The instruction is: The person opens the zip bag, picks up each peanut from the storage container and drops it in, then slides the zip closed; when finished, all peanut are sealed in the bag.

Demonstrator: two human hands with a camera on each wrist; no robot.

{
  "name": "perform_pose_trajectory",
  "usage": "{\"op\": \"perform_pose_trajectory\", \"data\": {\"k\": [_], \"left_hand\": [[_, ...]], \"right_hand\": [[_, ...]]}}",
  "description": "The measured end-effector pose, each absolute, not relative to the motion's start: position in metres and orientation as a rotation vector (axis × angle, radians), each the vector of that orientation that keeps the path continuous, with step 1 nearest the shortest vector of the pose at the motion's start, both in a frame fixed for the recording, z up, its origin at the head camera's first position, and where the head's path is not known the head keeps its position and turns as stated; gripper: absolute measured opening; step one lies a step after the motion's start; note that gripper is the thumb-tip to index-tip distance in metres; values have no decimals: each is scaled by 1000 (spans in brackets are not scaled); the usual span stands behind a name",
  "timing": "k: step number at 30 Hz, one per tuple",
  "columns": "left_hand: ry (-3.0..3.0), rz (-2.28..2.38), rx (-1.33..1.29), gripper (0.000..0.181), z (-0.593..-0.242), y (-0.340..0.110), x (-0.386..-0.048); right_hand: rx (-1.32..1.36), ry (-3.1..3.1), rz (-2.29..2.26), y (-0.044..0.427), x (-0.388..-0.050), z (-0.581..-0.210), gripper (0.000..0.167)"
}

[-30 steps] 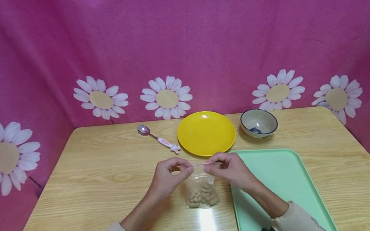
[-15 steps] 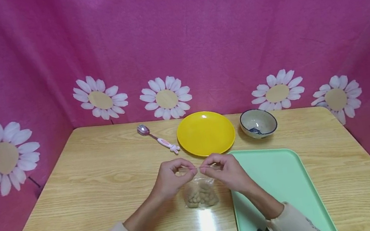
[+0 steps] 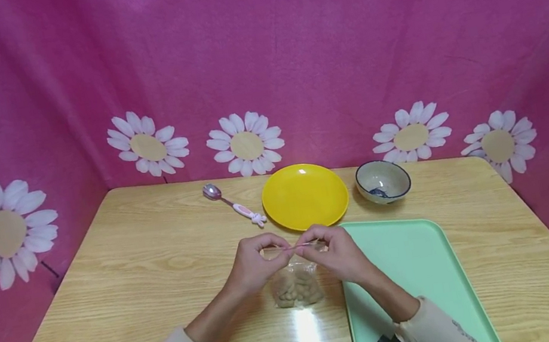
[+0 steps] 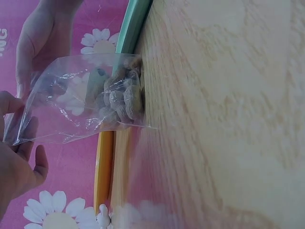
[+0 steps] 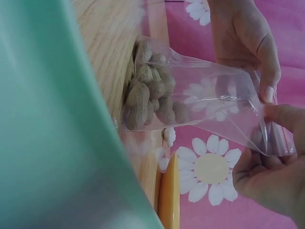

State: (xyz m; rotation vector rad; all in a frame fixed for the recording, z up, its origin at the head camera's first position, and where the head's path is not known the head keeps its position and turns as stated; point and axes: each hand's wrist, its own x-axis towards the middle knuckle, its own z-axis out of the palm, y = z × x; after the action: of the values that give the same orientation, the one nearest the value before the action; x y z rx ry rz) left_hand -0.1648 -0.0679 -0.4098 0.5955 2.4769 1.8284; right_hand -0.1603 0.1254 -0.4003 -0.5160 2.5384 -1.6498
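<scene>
A clear zip bag (image 3: 299, 270) stands upright on the wooden table with unshelled peanuts (image 5: 151, 90) in its bottom. My left hand (image 3: 256, 265) pinches the bag's top edge between thumb and fingers. Close beside it, my right hand (image 3: 336, 252) pinches the same edge, and the fingertips of both hands nearly meet at the middle. In the right wrist view the bag's upper part is drawn up to the hands, and a pink line runs along its top. The hands cover much of that edge in the head view.
A green tray (image 3: 405, 270) lies at the right, partly under my right forearm. Behind the hands are a yellow plate (image 3: 305, 196), a spoon (image 3: 234, 205) with a rabbit-shaped handle end, and a bowl (image 3: 390, 179) with a blue rim. A pink flowered cloth (image 3: 288, 59) hangs behind the table.
Both hands have come closer together along the bag's top edge, the left moving right and the right slightly left. In the last half second they have barely moved.
</scene>
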Motion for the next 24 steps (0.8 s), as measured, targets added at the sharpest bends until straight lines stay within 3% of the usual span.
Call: {"op": "perform_pose_trajectory", "data": {"k": [10,24], "left_hand": [[2580,1735,531,7,-409,-82,-165],[2679,1691,348,19,-405,-108,-159]], "right_hand": [[-583,2683,-1436,136,-163,-393,6],[-555,2844,-1346,160,-160,-386,5]]}}
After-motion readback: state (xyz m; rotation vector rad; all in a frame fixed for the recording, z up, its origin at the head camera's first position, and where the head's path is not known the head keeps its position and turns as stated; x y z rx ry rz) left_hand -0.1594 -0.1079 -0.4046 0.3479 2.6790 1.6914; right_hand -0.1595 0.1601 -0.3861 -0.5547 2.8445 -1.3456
